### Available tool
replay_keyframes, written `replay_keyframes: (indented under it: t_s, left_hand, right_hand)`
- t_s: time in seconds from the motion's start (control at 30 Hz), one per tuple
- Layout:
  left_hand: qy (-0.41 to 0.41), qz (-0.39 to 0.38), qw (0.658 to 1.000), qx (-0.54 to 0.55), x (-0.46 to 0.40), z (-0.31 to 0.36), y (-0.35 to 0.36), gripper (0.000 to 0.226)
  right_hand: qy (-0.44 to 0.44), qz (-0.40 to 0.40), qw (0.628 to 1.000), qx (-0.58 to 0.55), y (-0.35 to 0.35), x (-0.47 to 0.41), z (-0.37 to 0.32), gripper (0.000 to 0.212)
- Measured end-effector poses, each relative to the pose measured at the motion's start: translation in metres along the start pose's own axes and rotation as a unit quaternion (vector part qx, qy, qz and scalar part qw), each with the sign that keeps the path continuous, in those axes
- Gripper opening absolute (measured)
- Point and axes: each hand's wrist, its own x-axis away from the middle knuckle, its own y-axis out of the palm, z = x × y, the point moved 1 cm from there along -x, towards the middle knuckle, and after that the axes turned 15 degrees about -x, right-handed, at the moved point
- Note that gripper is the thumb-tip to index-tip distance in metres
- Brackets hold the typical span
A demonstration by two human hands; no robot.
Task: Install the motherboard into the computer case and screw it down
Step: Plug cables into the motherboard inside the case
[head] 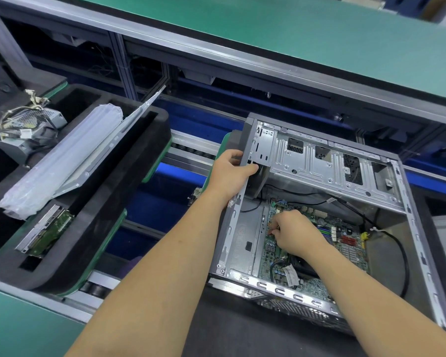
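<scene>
At frame centre the left hand [232,173] grips the open grey steel computer case [232,228] by its left rim. Lower right, the right hand [296,231], fingers curled and pinching something too small to tell, rests on the green motherboard [345,243], hemmed between case walls. No writing is legible.

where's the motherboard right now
In the head view, the motherboard lies flat on the floor of the open computer case, right of centre, below the hinged metal drive cage, with the right hand on its left part.
</scene>
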Motion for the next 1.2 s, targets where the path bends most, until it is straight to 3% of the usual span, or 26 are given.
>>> replay_keyframes:
  t_s: [1.2]
  left_hand:
    - [-0.001, -0.002, 1.000, -0.005, -0.0022, -0.0011, 0.0003, 0.046]
  right_hand:
    - [-0.016, 0.002, 1.000, -0.002, -0.0029, 0.0047, -0.0013, 0.017]
